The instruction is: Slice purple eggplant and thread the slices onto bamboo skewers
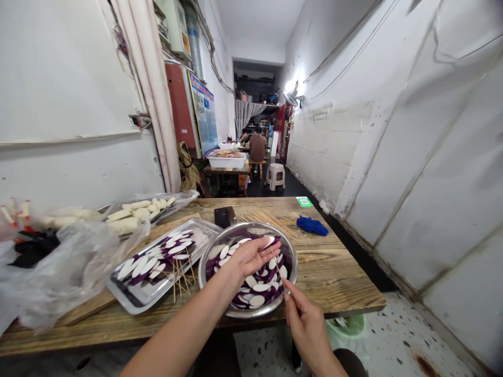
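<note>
Nearest the lens, the left forearm crosses the frame from the lower left, and the left hand hovers over the metal bowl, fingers curled around one eggplant slice, white-fleshed with a purple rim. Left of it, crumpled plastic bags lie on the wooden table; behind them sits a tray of pale cut pieces. A steel tray holds finished skewered slices, their sticks pointing toward the table edge. The bowl, just beside the tray, is filled with loose slices. The right hand pinches a thin bamboo skewer near its lower end, the tip aimed up at the held slice. Further right, loose skewers, a blue cloth and a green card lie on the boards; a green bin stands below.

Handling, as judged: each slice is light, spongy and easily split, so it is best gripped by its flat faces near the skin. The skewer is stiff but slender and sharp, best held low and kept straight.
</note>
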A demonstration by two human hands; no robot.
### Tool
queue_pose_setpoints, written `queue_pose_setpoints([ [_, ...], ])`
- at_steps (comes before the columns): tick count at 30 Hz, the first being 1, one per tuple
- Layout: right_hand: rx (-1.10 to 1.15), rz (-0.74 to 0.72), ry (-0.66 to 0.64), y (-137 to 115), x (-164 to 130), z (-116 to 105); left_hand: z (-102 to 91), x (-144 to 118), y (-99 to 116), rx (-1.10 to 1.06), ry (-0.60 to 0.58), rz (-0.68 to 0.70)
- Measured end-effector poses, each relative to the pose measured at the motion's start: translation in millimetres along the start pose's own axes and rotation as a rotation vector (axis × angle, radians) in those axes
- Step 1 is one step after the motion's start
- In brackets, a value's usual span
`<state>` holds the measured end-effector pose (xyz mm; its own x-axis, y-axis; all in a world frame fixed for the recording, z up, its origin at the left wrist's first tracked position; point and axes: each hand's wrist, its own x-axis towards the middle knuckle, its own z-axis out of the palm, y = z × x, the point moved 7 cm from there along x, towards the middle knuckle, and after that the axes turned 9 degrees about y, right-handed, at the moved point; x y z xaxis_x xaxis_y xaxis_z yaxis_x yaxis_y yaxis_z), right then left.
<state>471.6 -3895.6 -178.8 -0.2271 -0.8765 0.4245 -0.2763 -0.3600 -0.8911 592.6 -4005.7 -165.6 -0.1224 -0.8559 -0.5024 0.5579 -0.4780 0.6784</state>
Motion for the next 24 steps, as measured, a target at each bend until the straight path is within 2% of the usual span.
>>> queue_pose_setpoints([
  [21, -0.028, 0.005, 0.046, -1, 4, 13, 6.6, -4, -3, 0.000, -0.050, 0.004],
  [24, -0.065, -0.001, 0.049, -3, 10, 14, 9.1, -5, -10, 0.029, -0.081, -0.006],
])
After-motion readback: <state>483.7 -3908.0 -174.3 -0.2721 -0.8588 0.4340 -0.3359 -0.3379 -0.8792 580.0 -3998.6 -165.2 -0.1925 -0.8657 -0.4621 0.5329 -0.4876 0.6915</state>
